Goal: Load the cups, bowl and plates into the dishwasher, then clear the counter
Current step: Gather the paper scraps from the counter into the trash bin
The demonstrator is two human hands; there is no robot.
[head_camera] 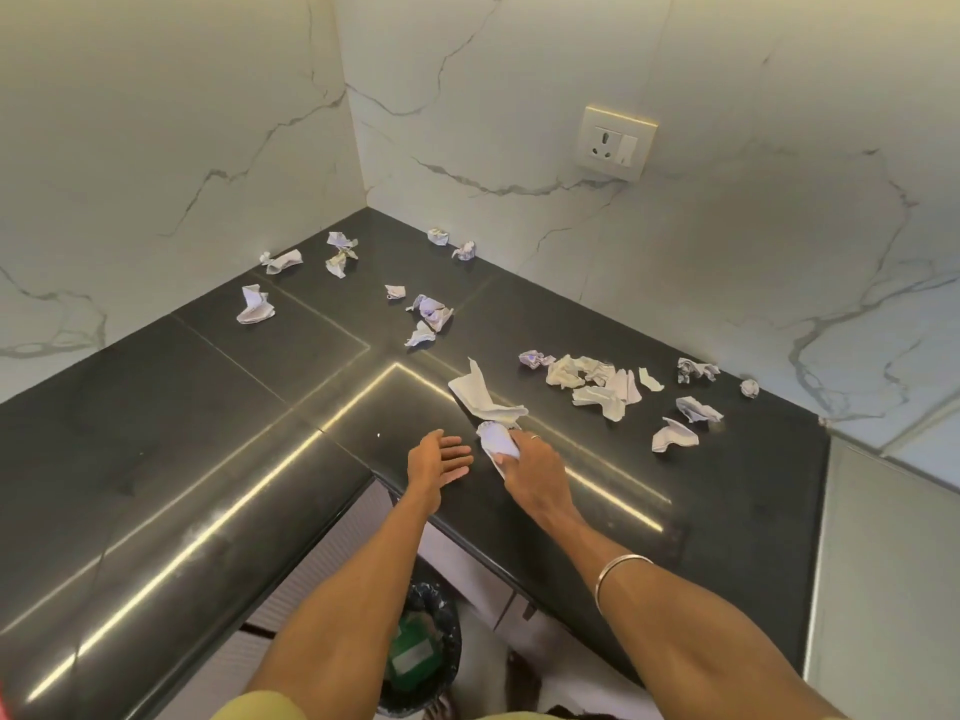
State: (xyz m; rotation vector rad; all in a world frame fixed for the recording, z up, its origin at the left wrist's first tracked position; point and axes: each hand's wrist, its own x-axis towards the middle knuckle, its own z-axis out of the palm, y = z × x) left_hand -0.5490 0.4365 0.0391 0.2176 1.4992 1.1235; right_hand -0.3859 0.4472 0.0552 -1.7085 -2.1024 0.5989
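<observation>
Paper scraps: crumpled white and lilac-tinted pieces, scattered over the black table (208, 407), which is L-shaped and runs into a marble-walled corner.
Far group: four or five scraps (340, 252) near the left wall; two small wads (451, 243) close to the back wall.
Middle group: cluster of crumpled pieces (428, 317) near the centre seam.
Right group: dense pile (597, 381) with loose wads (696, 409) around it, near the right wall.
Nearest scrap: flat torn sheet (480, 394), just beyond the right hand.
Right hand (530, 462): fingers curled round a crumpled paper wad (496, 441), low over the table; ring on one finger, bangle (618, 576) on the forearm.
Left hand (439, 459): spread, fingers straight, holding nothing, over the table's inner corner just beside the right hand.
Wall socket (615, 142): on the right marble wall, above the scraps.
Bin (421, 657): on the floor below the inner table edge, between the forearms, dark liner, green item inside.
Open room: left wing of the table bare and glossy, with light reflections.
Edges: rounded front edge; light panel adjoining the table at far right.
</observation>
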